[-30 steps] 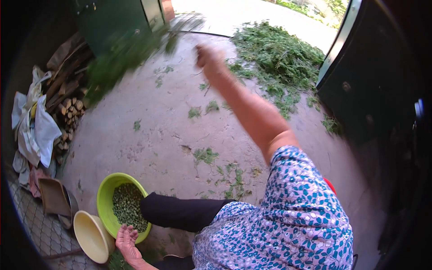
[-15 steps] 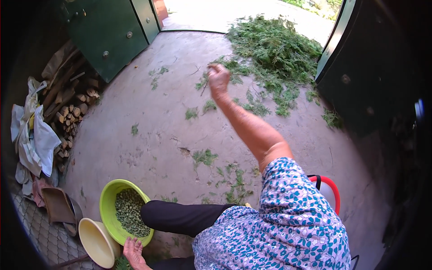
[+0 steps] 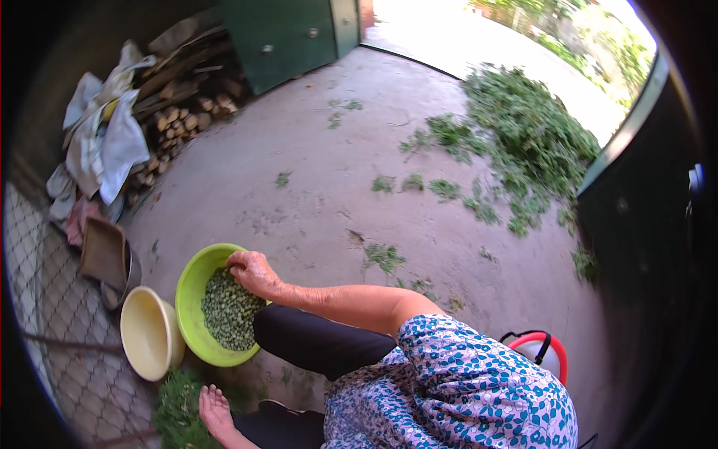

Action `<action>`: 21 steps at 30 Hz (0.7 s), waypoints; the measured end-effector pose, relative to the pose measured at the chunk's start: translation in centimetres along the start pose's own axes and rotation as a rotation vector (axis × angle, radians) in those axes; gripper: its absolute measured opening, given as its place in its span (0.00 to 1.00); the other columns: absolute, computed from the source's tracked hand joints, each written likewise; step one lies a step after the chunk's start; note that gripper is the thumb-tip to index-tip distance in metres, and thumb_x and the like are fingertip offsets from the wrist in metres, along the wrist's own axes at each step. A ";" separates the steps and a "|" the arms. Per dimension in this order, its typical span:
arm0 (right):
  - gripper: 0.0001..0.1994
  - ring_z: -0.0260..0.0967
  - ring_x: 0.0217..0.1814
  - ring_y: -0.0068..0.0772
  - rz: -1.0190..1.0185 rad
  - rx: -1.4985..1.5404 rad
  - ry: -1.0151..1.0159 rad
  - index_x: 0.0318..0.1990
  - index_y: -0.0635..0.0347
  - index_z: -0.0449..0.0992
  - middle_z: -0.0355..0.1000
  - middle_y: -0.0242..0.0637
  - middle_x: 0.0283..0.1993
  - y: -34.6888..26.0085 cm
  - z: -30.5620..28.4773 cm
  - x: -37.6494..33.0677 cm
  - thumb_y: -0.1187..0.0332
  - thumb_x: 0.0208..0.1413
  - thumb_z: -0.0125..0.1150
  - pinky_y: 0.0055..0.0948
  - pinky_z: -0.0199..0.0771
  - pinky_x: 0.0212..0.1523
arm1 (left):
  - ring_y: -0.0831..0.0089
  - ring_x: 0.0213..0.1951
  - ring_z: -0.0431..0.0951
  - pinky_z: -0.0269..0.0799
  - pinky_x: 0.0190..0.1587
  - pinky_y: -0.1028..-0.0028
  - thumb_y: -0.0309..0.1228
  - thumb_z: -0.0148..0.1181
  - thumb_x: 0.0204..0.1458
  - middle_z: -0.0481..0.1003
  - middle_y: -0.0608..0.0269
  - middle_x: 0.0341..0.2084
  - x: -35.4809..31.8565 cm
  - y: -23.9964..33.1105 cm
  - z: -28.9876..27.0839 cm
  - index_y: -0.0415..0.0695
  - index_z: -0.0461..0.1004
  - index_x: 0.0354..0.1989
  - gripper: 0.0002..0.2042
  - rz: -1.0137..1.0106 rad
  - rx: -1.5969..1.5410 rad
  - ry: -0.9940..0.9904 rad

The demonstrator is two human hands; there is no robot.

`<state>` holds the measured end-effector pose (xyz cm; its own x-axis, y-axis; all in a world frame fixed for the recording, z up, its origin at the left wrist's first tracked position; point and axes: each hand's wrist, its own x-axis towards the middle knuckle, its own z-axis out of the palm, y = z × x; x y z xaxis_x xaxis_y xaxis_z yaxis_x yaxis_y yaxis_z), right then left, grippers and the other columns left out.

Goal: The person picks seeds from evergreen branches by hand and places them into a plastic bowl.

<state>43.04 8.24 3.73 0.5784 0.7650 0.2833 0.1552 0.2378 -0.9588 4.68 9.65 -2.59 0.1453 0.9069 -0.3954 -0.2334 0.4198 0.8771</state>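
A lime-green basin (image 3: 191,329) stands tilted against my dark-trousered knee, with many small round green cones or berries (image 3: 230,310) inside. My right hand (image 3: 256,274) reaches across to the basin's far right rim, its fingers curled down over the contents. What those fingers hold, if anything, is hidden. Lower down, my left hand (image 3: 215,410) is apart from the basin, fingers stretched out and nothing in them. Beside it lies a clump of green sprigs (image 3: 178,408). A cream bowl (image 3: 142,329), tipped on its side, leans next to the basin.
A big heap of cut green branches (image 3: 538,135) lies by the open doorway, with loose sprigs (image 3: 384,257) scattered over the concrete floor. Stacked firewood (image 3: 179,123), white sacks (image 3: 112,146) and a brown dustpan-like scoop (image 3: 103,251) line the left. A red-rimmed container (image 3: 550,355) stands at right.
My right hand has swung back from over the floor ahead to the lime-green basin. My left hand has come off the basin's rim. The view has shifted.
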 end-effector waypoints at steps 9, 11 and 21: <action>0.07 0.69 0.34 0.47 -0.210 -0.041 -0.544 0.29 0.63 0.73 0.71 0.46 0.28 -0.9 16.9 -8.4 0.76 0.38 0.53 0.37 0.69 0.35 | 0.79 0.35 0.70 0.67 0.32 0.84 0.36 0.49 0.53 0.69 0.67 0.43 -5.0 -1.2 -4.6 0.44 0.62 0.53 0.19 0.311 -0.473 0.034; 0.06 0.69 0.33 0.48 -0.305 -0.027 -0.682 0.28 0.62 0.73 0.71 0.46 0.28 -0.8 19.9 -10.3 0.75 0.38 0.53 0.37 0.69 0.35 | 0.78 0.36 0.68 0.66 0.31 0.83 0.35 0.50 0.52 0.69 0.66 0.43 -5.4 -1.2 -5.6 0.42 0.59 0.55 0.21 0.360 -0.542 0.114; 0.12 0.66 0.39 0.50 -0.511 -0.407 -1.534 0.37 0.63 0.71 0.69 0.46 0.35 0.7 20.9 -15.9 0.67 0.46 0.55 0.40 0.65 0.40 | 0.78 0.15 0.64 0.57 0.11 0.85 0.31 0.48 0.54 0.71 0.53 0.27 -14.3 -2.6 -4.9 0.32 0.64 0.46 0.15 0.541 -0.870 -0.178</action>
<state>17.27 8.76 -1.03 -0.8261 0.5595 0.0663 0.3951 0.6591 -0.6400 -1.52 -4.24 -0.50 -0.0619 0.9930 0.1005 -0.9124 -0.0971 0.3977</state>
